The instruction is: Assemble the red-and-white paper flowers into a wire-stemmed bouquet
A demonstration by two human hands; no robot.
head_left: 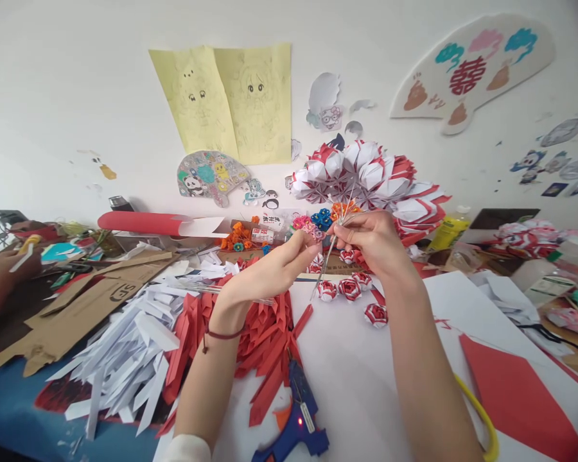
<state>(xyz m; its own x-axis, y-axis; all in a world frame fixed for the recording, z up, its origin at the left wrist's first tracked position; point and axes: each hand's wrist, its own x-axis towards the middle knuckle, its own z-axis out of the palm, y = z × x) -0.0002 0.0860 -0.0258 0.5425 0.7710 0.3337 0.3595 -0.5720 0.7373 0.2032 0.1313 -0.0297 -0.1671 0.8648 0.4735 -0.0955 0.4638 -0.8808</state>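
My right hand [373, 240] pinches a bundle of thin silvery wires [331, 247] between thumb and fingertips. The wire ends fan out above the fingers and hang down slantwise below them. Close by on the left is my left hand [284, 263], its fingers bent together and partly hidden; whatever they hold, if anything, I cannot make out. Small red-and-white paper roses [349, 289] lie on the white sheet below the hands. Under my left forearm are folded red paper strips [264, 346], beside a pile of white paper strips [125, 353]. More thin wires lie behind my left wrist.
A blue glue gun [296, 430] with a lit red light lies in front. Large red-and-white paper flowers [366, 173] stand at the back. Flat cardboard [91, 308] and another person's hand [9, 269] are at left. Red paper [515, 398] and a yellow ring-shaped handle [486, 427] lie right.
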